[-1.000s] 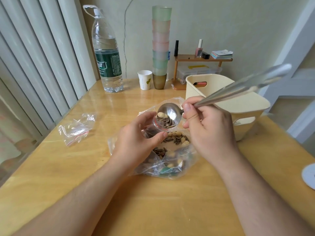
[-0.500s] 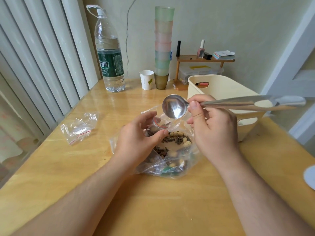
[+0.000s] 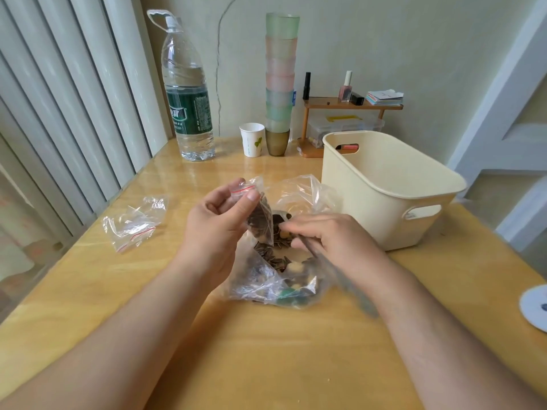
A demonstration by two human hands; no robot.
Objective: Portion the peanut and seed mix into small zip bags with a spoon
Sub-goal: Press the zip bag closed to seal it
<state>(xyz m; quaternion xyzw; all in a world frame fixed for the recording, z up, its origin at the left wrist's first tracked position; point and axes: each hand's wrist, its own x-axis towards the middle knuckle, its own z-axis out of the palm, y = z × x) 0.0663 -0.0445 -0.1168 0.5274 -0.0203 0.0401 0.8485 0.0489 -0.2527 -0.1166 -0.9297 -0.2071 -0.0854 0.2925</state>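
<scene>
- Lowered since half a second ago, the right hand now reaches into the big mix bag on the table; its fingers curl round the blurred spoon, whose bowl is hidden among the seeds.
- Largest of the task's things, that bag lies open between both hands, peanuts and striped seeds pooled inside.
- Raised meanwhile, the left hand pinches the small zip bag by its red-lined mouth, just above the mix; it looks partly filled.
- Best, I judge, to keep that mouth spread directly over the big bag, so spills fall back in.
- Spare zip bags lie well apart, leftward.
</scene>
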